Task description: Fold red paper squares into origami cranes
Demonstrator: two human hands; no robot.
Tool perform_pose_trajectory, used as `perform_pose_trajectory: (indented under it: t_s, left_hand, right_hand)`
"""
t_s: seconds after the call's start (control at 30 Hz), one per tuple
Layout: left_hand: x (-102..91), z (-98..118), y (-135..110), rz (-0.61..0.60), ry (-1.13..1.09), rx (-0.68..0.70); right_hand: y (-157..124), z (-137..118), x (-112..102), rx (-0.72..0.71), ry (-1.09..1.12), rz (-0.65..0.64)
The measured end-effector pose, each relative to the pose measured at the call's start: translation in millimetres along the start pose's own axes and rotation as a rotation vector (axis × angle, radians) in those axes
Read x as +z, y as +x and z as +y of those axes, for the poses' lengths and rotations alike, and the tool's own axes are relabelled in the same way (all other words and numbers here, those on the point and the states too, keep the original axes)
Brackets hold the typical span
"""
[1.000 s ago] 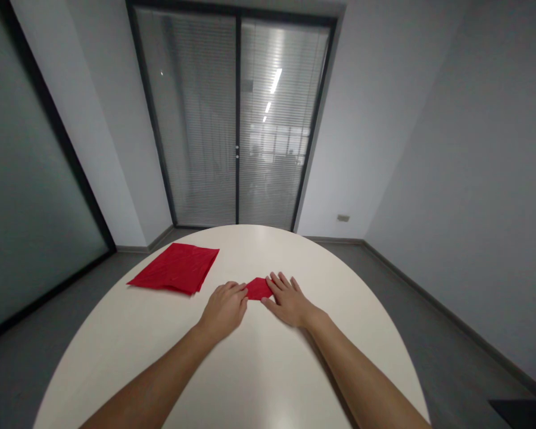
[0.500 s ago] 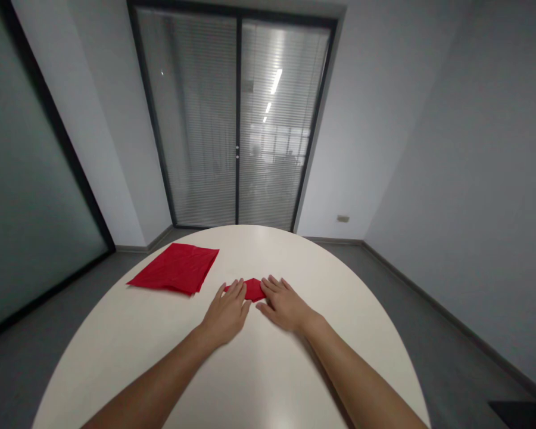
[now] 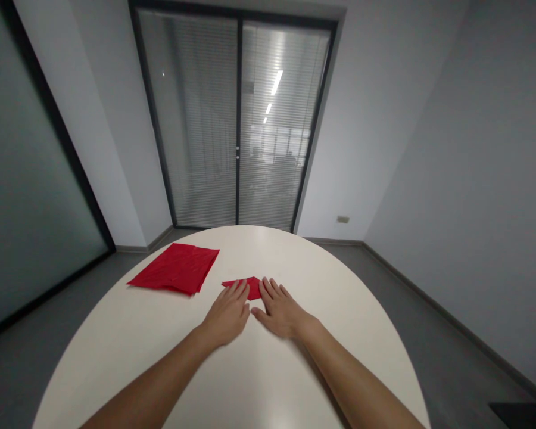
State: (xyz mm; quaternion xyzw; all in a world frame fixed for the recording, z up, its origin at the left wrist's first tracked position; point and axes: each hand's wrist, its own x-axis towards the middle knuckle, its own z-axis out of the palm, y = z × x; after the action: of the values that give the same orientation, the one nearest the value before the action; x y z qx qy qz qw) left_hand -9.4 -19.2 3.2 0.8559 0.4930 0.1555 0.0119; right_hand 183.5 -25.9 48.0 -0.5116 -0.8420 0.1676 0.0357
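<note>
A small folded piece of red paper [image 3: 254, 289] lies on the white round table, partly covered by my hands. My left hand [image 3: 227, 313] rests over its left part, fingers stretched out flat, with a pointed red end showing beyond the fingertips. On its right part lie the fingertips of my right hand [image 3: 280, 310], fingers extended and thumb held apart toward the left hand. The paper's right end is hidden under that hand. Neither hand grips anything.
To the left on the white table [image 3: 321, 268] lies a stack of larger red sheets [image 3: 176, 268], its corner reaching the table's left edge. Beyond the table stands a glass door [image 3: 236, 119] with blinds. A wall socket [image 3: 343, 219] is at the right.
My right hand has shifted slightly left along the paper. The left hand's fingers have drawn closer together, and more of the paper's left point shows.
</note>
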Motion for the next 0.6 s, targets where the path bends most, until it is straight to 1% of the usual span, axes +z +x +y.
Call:
perform_pose_trajectory:
  t_s: [0.07, 0.13, 0.23, 0.33, 0.4, 0.5, 0.53, 0.6]
  left_hand:
    - [2.0, 0.4, -0.2, 0.017, 0.037, -0.053]
    - [2.8, 0.5, -0.5, 0.015, 0.065, -0.09]
    - [2.1, -0.7, -0.7, -0.01, 0.071, -0.09]
    - [0.1, -2.3, -0.9, -0.026, 0.059, -0.067]
    - [-1.6, -2.7, -1.1, -0.016, 0.075, -0.11]
    - [-5.0, -2.0, -1.2, 0.01, 0.101, -0.199]
    - [-6.4, -1.4, -1.1, 0.023, 0.093, -0.201]
    - [-9.7, 0.1, -0.8, 0.064, 0.041, -0.125]
  right_hand:
    - [-0.5, -0.1, -0.3, 0.017, 0.007, -0.015]
    - [-0.6, 1.2, 1.0, 0.012, 0.001, 0.002]
    - [0.0, 5.5, 4.1, -0.076, -0.02, 0.058]
    - [1.1, 9.9, 5.1, -0.159, -0.009, 0.037]
    - [1.6, 11.4, 4.0, -0.16, 0.009, 0.014]
    - [1.7, 11.6, 1.7, -0.147, 0.029, 0.015]
    - [1.5, 11.4, 1.1, -0.147, 0.033, 0.021]
    - [1.1, 11.0, 0.8, -0.151, 0.033, 0.037]
